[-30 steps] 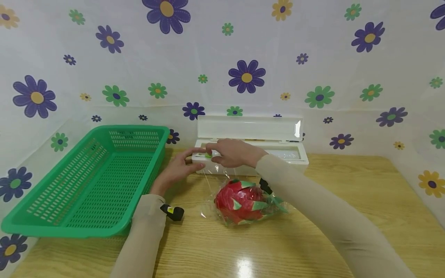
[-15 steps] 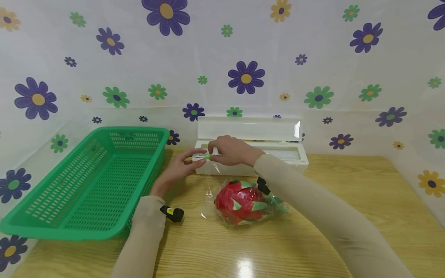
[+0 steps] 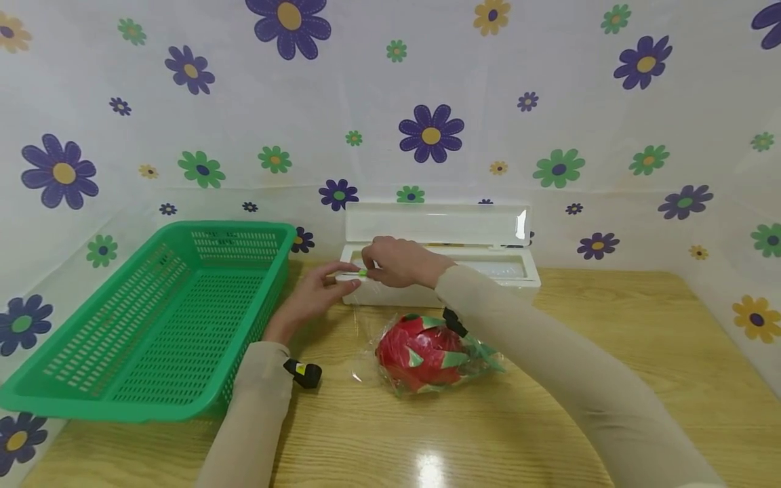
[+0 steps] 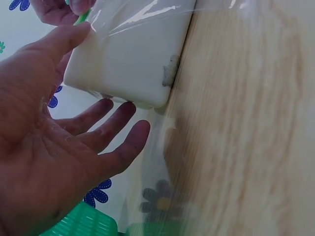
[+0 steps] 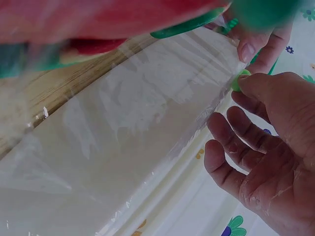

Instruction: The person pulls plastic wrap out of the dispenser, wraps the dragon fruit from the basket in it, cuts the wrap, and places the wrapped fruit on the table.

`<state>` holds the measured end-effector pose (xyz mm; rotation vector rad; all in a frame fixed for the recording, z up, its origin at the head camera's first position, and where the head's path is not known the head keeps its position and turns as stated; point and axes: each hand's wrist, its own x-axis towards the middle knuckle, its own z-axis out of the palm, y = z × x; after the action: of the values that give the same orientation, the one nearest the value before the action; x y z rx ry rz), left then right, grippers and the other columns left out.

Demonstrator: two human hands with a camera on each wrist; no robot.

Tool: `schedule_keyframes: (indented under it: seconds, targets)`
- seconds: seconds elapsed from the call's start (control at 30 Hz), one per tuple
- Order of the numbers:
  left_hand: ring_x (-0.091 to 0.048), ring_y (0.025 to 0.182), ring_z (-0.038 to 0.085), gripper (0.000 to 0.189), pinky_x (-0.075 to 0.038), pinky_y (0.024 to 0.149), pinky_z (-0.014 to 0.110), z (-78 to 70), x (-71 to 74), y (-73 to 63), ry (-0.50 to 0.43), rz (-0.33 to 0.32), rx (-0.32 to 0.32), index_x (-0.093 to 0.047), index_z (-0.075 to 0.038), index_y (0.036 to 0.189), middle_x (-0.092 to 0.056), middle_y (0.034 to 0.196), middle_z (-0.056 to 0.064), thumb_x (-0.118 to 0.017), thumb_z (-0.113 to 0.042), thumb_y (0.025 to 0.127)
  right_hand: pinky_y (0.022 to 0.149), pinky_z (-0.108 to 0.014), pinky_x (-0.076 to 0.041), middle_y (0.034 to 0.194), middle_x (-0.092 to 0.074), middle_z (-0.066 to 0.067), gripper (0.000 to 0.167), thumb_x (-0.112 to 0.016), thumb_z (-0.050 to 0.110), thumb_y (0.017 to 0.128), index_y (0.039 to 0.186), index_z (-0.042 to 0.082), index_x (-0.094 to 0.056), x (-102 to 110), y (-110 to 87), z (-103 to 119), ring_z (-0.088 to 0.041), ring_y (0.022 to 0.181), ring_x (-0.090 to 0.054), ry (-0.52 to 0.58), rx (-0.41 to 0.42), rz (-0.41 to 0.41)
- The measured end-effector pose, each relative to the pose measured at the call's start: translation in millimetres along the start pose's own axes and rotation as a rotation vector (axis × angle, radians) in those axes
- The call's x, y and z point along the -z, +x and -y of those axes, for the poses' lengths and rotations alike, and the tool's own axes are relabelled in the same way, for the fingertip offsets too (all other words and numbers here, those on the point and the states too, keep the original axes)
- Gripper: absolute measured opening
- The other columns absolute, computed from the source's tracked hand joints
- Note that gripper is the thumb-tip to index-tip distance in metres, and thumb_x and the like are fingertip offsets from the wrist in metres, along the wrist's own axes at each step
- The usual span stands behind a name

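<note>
A white cling film dispenser [image 3: 403, 296] with its lid raised stands at the back of the table. My right hand [image 3: 405, 262] pinches its small green slide cutter [image 5: 239, 80] between thumb and index finger, at the left end of the track. My left hand [image 3: 308, 298] grips that same end, thumb at the front edge and index finger on top; in the left wrist view its other fingers [image 4: 118, 125] spread by the end wall. Clear film [image 5: 113, 123] hangs over the front and runs to a red and green dragon fruit [image 3: 421, 356], which it covers.
A green perforated basket [image 3: 201, 332] stands at the left, beside my left forearm. Behind the wooden table [image 3: 366, 440] hangs a white sheet [image 3: 476, 81] with printed flowers. The dispenser's lid [image 3: 439, 224] leans back against it.
Both hands stay at the dispenser's left end. The right hand has shifted very slightly with the cutter, and its raised fingers have settled a little. The dragon fruit has not moved.
</note>
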<state>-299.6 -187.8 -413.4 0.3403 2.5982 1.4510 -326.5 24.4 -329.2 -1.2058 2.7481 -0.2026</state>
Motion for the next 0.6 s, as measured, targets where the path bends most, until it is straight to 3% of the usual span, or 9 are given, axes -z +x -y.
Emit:
schedule_keyframes:
  seconds: [0.23,0.6]
  targets:
    - [-0.057,0.133,0.042,0.038,-0.050,0.106,0.056,-1.7,1.1,-0.2,0.033,0.011,0.003,-0.061,-0.018,0.137,-0.049,0.153,0.013,-0.062,-0.034,0.103,0.082,-0.036,-0.058,0.113,-0.063,-0.012,0.022,-0.056,0.021,0.104,0.118,0.006,-0.065,-1.8,0.3,2.5,-0.021,0.095,-0.060,-0.060,-0.017,0.037]
    - [-0.055,0.136,0.042,0.037,-0.047,0.110,0.060,0.0,2.5,0.7,0.057,0.011,-0.006,-0.062,-0.020,0.136,-0.050,0.153,0.012,-0.064,-0.035,0.102,0.081,-0.038,-0.058,0.114,-0.061,-0.013,0.021,-0.057,0.020,0.103,0.118,0.006,-0.063,0.7,-3.0,4.2,-0.021,0.093,-0.058,-0.091,-0.012,0.054]
